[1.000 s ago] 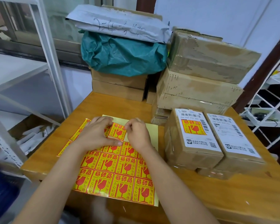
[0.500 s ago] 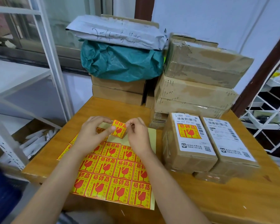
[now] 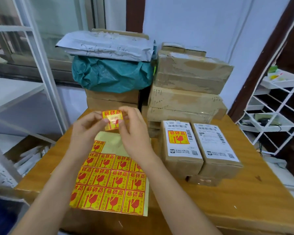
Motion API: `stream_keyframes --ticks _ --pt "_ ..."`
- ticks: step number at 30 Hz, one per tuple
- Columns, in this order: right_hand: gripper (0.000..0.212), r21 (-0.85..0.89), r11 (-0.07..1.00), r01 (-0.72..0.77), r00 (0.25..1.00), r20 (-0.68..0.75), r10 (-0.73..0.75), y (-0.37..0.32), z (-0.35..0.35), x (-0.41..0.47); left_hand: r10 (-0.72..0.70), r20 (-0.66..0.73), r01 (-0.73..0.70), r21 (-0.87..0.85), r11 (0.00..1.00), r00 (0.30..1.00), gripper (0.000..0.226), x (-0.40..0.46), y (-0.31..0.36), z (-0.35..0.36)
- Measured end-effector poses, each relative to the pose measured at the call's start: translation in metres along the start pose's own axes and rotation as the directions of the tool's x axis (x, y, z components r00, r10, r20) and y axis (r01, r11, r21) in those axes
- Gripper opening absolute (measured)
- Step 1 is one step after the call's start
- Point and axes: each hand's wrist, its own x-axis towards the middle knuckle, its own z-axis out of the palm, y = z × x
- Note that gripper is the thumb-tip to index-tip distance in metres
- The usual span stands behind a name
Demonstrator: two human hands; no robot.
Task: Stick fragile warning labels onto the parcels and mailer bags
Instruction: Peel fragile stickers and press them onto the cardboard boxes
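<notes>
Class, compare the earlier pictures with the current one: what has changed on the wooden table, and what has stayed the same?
The square red-and-yellow fragile sticker has come fully off the yellow sticker sheet and been lifted above it, pinched between the left hand and right hand. The sheet and the two brown cardboard parcels stay put; only the left parcel carries a sticker.

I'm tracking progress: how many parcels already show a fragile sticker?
1. Only the left front parcel shows one, on its shipping label. The parcel beside it shows none; neither do the stacked boxes and bags behind, though their hidden faces might.
</notes>
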Motion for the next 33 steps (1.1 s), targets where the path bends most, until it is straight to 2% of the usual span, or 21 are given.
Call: stream_keyframes --ticks 2,5,7,9,11,18,26,30,33 --pt "0.037 0.013 1.000 -0.005 1.000 -0.014 0.005 -0.012 -0.015 0.000 0.046 -0.021 -0.047 -0.043 0.998 0.999 0.032 -0.001 0.015 0.014" --pt "0.045 0.060 0.998 -0.026 0.998 -0.051 0.029 -0.025 -0.045 -0.003 0.096 -0.016 -0.098 -0.096 0.991 0.995 0.015 -0.001 0.031 0.040" --pt "0.040 0.093 0.993 -0.070 0.992 -0.100 0.079 -0.030 -0.068 -0.003 0.130 0.008 -0.129 -0.098 0.987 0.991 0.016 0.000 0.040 0.058" --pt "0.024 0.094 0.991 -0.099 0.980 -0.164 0.114 -0.032 -0.092 -0.001 0.145 0.048 -0.140 -0.093 0.986 0.988 0.019 -0.001 0.051 0.077" --pt "0.009 0.079 0.991 -0.104 0.969 -0.218 0.119 -0.031 -0.114 0.000 0.134 0.090 -0.125 -0.101 0.987 0.987 0.022 -0.003 0.059 0.096" --pt "0.022 0.049 0.988 -0.149 0.949 -0.275 0.156 -0.017 -0.165 -0.010 0.033 0.169 -0.013 -0.118 0.993 0.985 0.024 -0.006 0.065 0.144" --pt "0.005 0.092 0.956 -0.278 0.903 -0.314 0.293 0.020 -0.185 -0.018 -0.038 0.233 0.040 -0.001 0.999 0.972 0.022 -0.001 0.060 0.172" --pt "0.017 0.156 0.946 -0.285 0.906 -0.279 0.319 0.030 -0.196 -0.025 -0.025 0.260 0.017 0.033 0.999 0.965 0.022 -0.003 0.058 0.185" --pt "0.018 0.145 0.948 -0.282 0.908 -0.278 0.312 0.032 -0.208 -0.030 -0.030 0.272 0.008 0.082 0.997 0.962 0.024 -0.003 0.056 0.192"
